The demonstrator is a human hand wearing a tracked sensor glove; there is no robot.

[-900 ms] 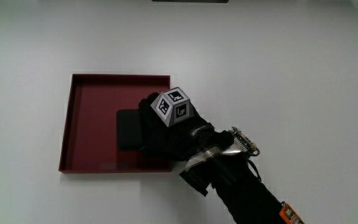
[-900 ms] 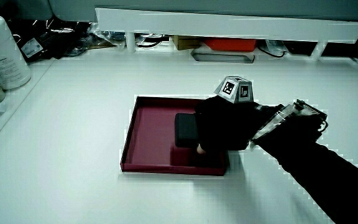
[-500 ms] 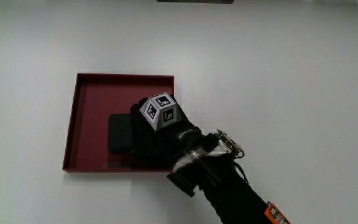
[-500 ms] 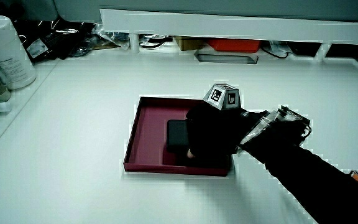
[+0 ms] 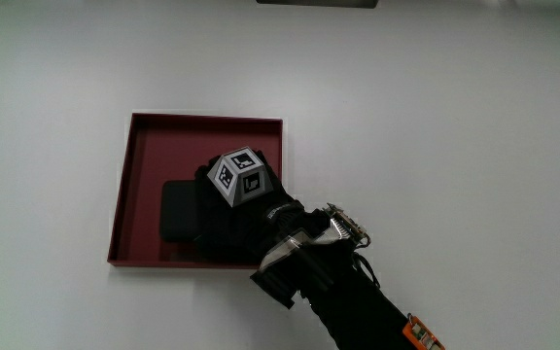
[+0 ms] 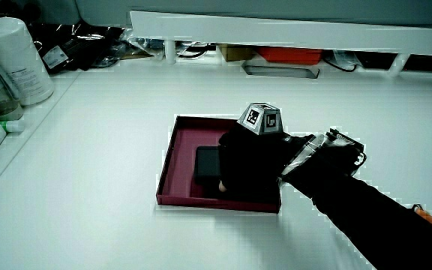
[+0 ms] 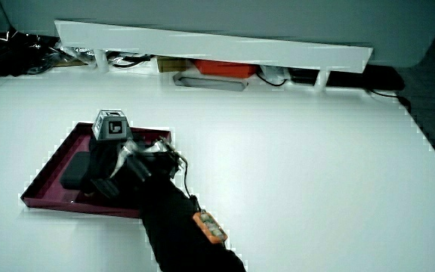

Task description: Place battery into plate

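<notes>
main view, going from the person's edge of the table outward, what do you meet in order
forearm → hand, its grip on the battery in the red plate → bare table

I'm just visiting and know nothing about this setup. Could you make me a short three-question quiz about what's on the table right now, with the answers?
1. True or false: the battery lies inside the plate.
2. Where is the hand?
A. Over the plate, against the battery
B. Beside the plate, over bare table
C. At the low partition
3. Fill in: the plate is square, shallow and dark ____.

Key:
1. True. In the main view the flat black battery sits within the plate's rim, nearer to the person than the plate's middle.
2. A. In a side view the hand covers one end of the battery.
3. Red.
</notes>
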